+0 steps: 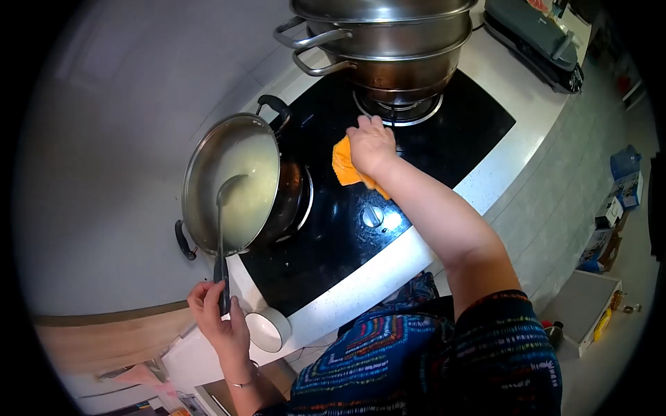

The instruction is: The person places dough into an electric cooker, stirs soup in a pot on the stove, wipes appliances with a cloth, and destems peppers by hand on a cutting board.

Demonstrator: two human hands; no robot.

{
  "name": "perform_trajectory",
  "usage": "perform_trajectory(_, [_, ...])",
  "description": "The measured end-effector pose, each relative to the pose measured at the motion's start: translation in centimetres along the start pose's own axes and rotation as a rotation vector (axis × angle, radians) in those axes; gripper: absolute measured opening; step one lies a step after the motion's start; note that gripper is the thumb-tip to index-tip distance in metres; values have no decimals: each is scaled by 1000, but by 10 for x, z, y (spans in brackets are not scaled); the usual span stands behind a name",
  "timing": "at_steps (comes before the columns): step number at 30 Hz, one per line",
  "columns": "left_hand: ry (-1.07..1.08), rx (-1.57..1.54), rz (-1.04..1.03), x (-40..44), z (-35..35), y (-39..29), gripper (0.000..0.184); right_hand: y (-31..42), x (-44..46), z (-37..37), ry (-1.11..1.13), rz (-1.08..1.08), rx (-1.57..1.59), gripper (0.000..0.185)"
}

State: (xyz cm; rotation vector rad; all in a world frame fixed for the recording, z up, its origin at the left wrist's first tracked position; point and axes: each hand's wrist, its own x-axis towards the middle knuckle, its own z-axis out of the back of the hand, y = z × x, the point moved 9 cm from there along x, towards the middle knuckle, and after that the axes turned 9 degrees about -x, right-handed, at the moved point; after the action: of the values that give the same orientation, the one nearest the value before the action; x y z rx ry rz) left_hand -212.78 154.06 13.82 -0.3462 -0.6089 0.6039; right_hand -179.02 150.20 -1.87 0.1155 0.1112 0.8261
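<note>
My left hand (220, 321) is closed around the dark handle of a ladle (221, 236). The ladle's bowl dips into pale, cloudy liquid in a wide steel pot (186, 177) on the left burner. On the black glass cooktop (326, 243), my right hand (373, 142) presses down on an orange cloth (344, 163), its fingers curled over it. The cloth lies between the two burners, and part of it is hidden under the palm. A silver control knob (372, 216) sits just nearer to me than the cloth.
A stacked steel steamer (392, 48) with loop handles stands on the far burner. Beside the pot, near my left wrist, is a white bowl (268, 330). A dark electric grill (531, 41) rests on the counter at the upper right. Boxes (628, 191) lie on the floor.
</note>
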Motion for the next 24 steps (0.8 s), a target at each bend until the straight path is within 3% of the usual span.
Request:
perform_trajectory(3, [0,41,53,-3,-2,2,38,21,-15,1,46,180,136,38])
perform_trajectory(5, [-17,61,75,-4,-1,4,37,37,-30,-16,129,341,1,38])
perform_trajectory(7, [-14,91,79,-5,0,3,37,38,-22,-25,19,384,3,32])
perform_trajectory(11, [-20,171,90,-4,0,3,39,34,20,-28,0,374,201,22])
perform_trajectory(17, [-53,224,145,-6,-1,3,38,64,129,-34,-250,281,592,18])
perform_trajectory(21, [-73,252,211,-7,-2,3,38,103,183,-61,-35,247,893,25])
perform_trajectory(24, [-61,321,181,-6,-2,0,38,139,183,-75,121,470,556,38])
